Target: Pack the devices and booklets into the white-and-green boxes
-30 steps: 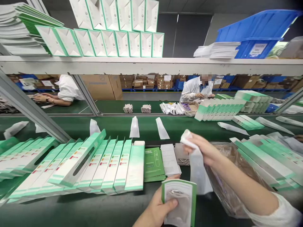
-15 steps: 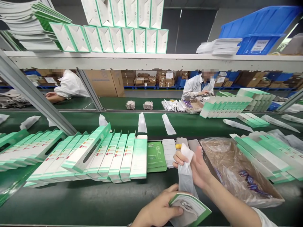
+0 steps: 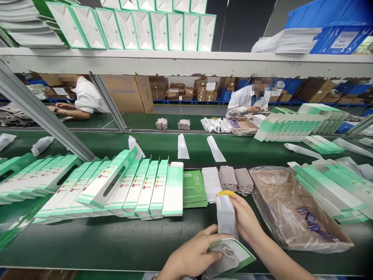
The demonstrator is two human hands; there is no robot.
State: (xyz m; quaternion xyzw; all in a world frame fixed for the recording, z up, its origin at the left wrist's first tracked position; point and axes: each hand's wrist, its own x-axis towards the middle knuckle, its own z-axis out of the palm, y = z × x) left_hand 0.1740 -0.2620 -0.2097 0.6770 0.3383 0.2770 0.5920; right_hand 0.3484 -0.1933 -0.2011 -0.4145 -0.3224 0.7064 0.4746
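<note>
My left hand (image 3: 196, 251) is closed on a folded green and white leaflet (image 3: 243, 252), thumb on top, with a grey cloth piece (image 3: 223, 261) against it. A translucent white sleeve (image 3: 225, 214) rises from behind the leaflet. My right hand (image 3: 243, 212) pinches the sleeve's upper right edge; a yellow cover (image 3: 225, 193) wraps one fingertip. Just beyond lie folded grey pouches (image 3: 228, 179), a stack of white sheets (image 3: 212, 181) and green booklets (image 3: 194, 188).
Green and white boxes (image 3: 173, 190) lean in a row at left. A plastic-lined carton (image 3: 291, 202) holds purple packets at right. White sleeves (image 3: 183, 147) lie on the green belt (image 3: 154, 144). A shelf (image 3: 175, 62) crosses above. Two people sit across.
My right hand has moved down and closed in along the sleeve's edge, and the sleeve's top is lower. The view has tilted down, showing the grey pouches more fully.
</note>
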